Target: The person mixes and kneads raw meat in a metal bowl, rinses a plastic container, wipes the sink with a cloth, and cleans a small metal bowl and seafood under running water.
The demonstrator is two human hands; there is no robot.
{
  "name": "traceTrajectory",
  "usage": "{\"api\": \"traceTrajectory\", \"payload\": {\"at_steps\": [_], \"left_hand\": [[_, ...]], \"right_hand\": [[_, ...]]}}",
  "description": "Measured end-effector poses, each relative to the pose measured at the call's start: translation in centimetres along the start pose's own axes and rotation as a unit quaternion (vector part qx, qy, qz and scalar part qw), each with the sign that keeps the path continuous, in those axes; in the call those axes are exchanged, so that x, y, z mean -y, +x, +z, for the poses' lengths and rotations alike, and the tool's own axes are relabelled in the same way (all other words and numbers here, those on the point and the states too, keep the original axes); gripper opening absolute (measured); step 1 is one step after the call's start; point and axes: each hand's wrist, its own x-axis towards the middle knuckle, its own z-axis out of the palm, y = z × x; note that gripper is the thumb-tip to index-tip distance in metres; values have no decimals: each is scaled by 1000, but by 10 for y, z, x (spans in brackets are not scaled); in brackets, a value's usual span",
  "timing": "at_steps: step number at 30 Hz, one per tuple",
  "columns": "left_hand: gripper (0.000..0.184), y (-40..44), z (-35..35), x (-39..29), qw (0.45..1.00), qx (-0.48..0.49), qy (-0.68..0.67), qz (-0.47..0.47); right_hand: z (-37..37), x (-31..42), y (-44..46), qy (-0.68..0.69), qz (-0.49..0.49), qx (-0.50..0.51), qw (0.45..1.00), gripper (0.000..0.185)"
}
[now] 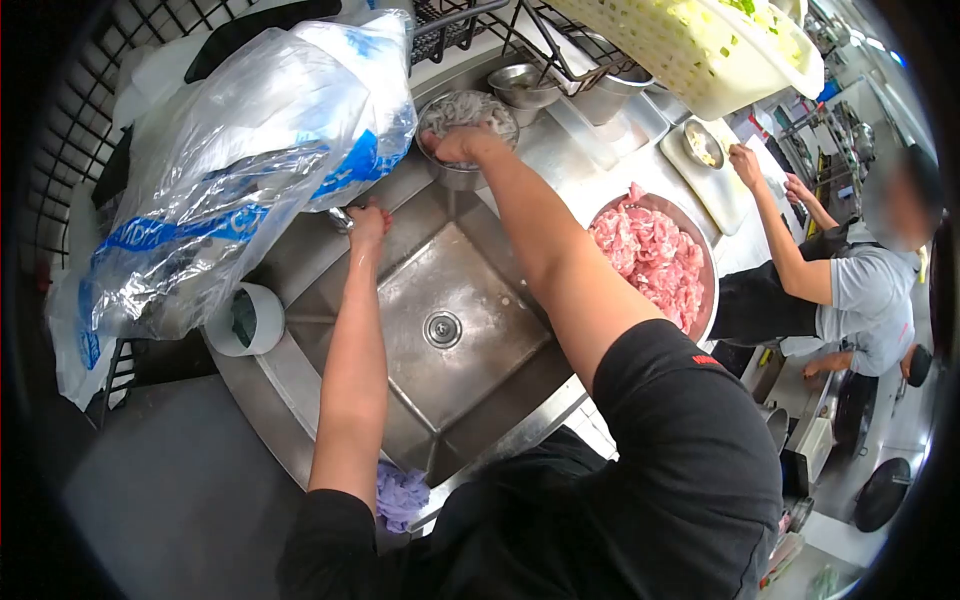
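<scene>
My left hand (368, 222) is closed around a metal faucet handle (341, 220) at the back left edge of the steel sink (470, 310). Over the sink's far edge, my right hand (462, 145) reaches into a round metal bowl (462, 180) that holds pale, whitish strips (478, 108). Its fingers touch the strips, some of them partly hidden, and I cannot make out a grip. A large clear plastic bag with blue print (250, 150) hangs beside my left hand.
A large bowl of raw pink meat (655, 255) stands right of my right arm. Back right are a white basket of chopped greens (700, 50) and a cutting board (705, 180). Two co-workers (860, 280) stand at the right. A white container (245, 320) sits left, a purple cloth (400, 495) in front.
</scene>
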Motion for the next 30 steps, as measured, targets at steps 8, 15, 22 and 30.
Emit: {"api": "traceTrajectory", "payload": {"at_steps": [8,15,22,30], "left_hand": [[22,-5,-10,2,996,87,-10,-1],[24,0,-17,9,996,87,-32,-7],[17,-81,31,62,962,219,72,148],[97,-386,103,106,702,526,-287,-386]], "right_hand": [[5,6,-6,-7,15,-24,1000,76],[-27,22,-81,26,-42,-158,986,34],[29,13,-185,265,-194,-397,857,20],[79,-24,-306,222,-242,-220,919,19]]}}
